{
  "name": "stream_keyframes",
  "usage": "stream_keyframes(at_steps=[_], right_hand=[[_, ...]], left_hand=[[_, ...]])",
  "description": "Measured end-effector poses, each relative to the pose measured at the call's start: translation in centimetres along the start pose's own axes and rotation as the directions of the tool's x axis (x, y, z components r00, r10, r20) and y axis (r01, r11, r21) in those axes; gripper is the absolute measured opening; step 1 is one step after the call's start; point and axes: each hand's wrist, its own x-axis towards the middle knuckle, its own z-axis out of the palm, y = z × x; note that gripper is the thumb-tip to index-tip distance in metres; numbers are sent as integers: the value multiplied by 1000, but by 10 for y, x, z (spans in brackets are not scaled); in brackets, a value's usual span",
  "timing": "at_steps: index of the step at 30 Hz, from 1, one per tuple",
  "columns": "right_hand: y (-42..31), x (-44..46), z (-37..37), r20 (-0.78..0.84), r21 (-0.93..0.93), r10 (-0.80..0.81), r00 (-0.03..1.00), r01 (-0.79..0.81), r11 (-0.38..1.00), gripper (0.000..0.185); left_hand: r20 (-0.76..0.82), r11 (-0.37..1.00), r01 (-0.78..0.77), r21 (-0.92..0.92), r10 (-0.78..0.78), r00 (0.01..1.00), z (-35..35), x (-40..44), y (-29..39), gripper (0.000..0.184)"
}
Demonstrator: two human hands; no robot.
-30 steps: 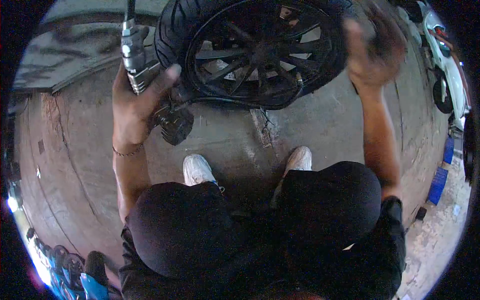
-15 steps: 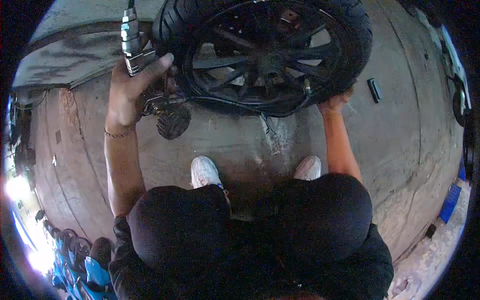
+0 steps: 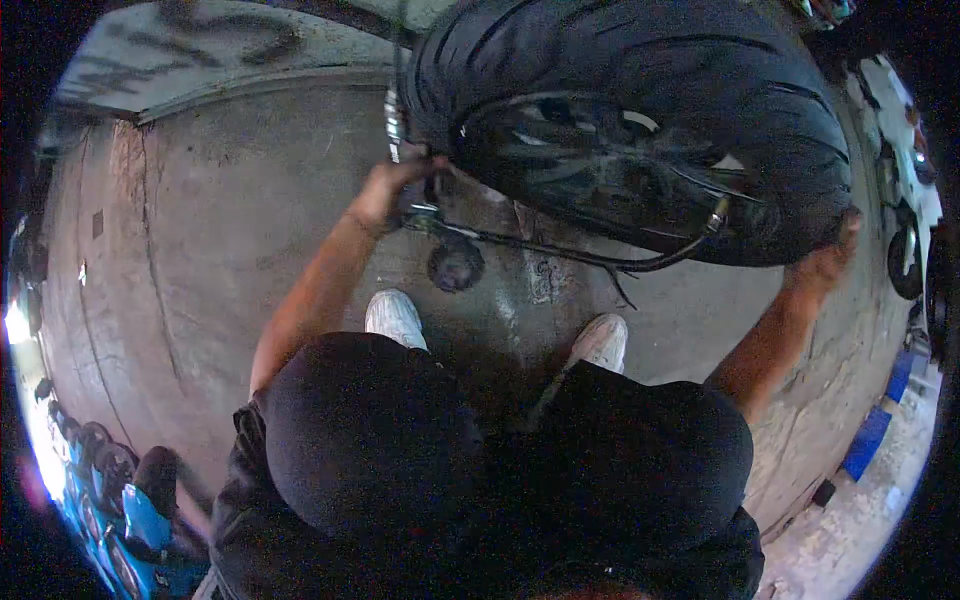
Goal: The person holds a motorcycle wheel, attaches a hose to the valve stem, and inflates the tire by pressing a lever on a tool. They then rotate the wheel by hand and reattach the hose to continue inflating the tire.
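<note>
A motorcycle wheel with a black rim and a grooved tyre tilts in front of me, its tread showing at the top. My left hand is closed round a tyre inflator, beside the tyre's left edge. From the inflator hangs a dark round gauge, its dial not readable. A black hose runs along the wheel's lower side to a metal chuck near the rim. My right hand, slightly blurred, grips the tyre's lower right edge, with some fingers hidden behind it.
My white shoes stand on the concrete floor below the wheel. A painted panel is at the upper left. Blue vehicles line the lower left; blue blocks lie at the right edge.
The wheel has moved right and tilted, so more tread shows. Both hands have shifted right with it. The gauge has swung away from the tyre, and the hose now stretches clear below the rim.
</note>
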Motion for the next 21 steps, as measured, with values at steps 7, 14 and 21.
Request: stream_keyframes(at_steps=[7, 14, 21], right_hand=[[-11, 56, 106, 151, -966, -239, 959, 92, -241, 54], [6, 75, 186, 242, -948, -208, 948, 185, -259, 48], [8, 89, 160, 474, -871, -238, 848, 411, -269, 63]], left_hand=[[-100, 999, -52, -16, 50, 994, 34, -35, 16, 35], [-219, 793, -397, 461, 536, 815, 79, -93, 101, 46], [-95, 739, -298, 604, 438, 894, 90, -85, 167, 29]])
